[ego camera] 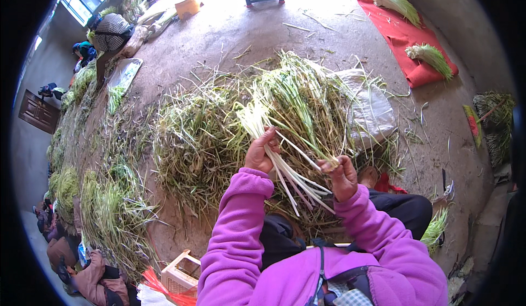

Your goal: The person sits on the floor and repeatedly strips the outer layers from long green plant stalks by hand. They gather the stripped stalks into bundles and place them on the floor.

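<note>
Before my chest, my left hand (pixel 259 152) is closed around a bunch of pale leafy stalks (pixel 251 119), their long white stems (pixel 294 182) fanning down to the right. Off to the right, my right hand (pixel 344 178) pinches a small tuft of yellowish plant matter (pixel 332 162) between thumb and fingers. A single white stem (pixel 299 150) runs from near the left hand toward the right fingertips; whether the fingers touch it is hard to tell. Under both hands lies a large heap of green and dried stalks (pixel 197 141), with fresher green stalks (pixel 302 100) on top.
A whitish plastic sack (pixel 367 104) lies beside the heap. Bundled stalks (pixel 429 57) rest on a red cloth (pixel 396 45). At lower left are a plastic stool (pixel 181 271) and red strips (pixel 164 287). Several people, one in a checked top (pixel 111 30), are among stalks at left.
</note>
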`<action>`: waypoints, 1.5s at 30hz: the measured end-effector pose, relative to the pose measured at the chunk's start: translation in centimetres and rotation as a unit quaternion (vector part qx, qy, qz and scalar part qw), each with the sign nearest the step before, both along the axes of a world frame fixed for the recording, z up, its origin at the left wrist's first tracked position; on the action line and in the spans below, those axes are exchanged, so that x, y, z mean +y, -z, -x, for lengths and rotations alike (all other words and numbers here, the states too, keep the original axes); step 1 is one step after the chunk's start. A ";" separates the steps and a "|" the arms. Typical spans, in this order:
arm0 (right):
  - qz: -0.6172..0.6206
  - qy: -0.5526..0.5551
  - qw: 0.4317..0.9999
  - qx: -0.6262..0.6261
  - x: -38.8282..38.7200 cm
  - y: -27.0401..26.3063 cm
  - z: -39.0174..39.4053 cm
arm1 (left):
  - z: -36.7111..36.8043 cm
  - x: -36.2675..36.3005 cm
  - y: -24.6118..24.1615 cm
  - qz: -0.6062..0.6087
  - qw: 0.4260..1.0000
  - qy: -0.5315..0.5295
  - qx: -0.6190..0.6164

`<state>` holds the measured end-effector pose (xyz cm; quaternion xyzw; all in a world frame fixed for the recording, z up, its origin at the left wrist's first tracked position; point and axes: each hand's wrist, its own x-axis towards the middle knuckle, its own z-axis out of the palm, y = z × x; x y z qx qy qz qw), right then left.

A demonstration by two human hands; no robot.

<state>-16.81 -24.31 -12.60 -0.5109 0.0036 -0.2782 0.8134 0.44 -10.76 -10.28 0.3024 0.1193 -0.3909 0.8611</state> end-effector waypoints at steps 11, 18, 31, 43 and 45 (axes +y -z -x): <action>0.563 -0.174 0.712 0.381 -4.8 6.5 11.9 | -1.9 2.0 -1.4 -0.050 0.994 -0.096 -0.027; 0.608 -0.286 0.585 0.453 -4.9 5.9 11.3 | -1.8 1.9 -0.4 -0.064 0.996 -0.026 -0.062; 0.239 -0.086 0.926 0.280 -2.0 0.3 -3.4 | 0.8 -0.3 0.0 -0.160 0.980 0.080 -0.084; 0.385 -0.175 0.860 0.286 -1.3 0.8 -5.2 | -0.3 0.6 0.3 -0.182 0.977 0.064 -0.091; 0.429 -0.187 0.826 0.313 -2.2 3.2 -3.0 | -0.3 0.4 -0.5 -0.214 0.973 0.022 -0.088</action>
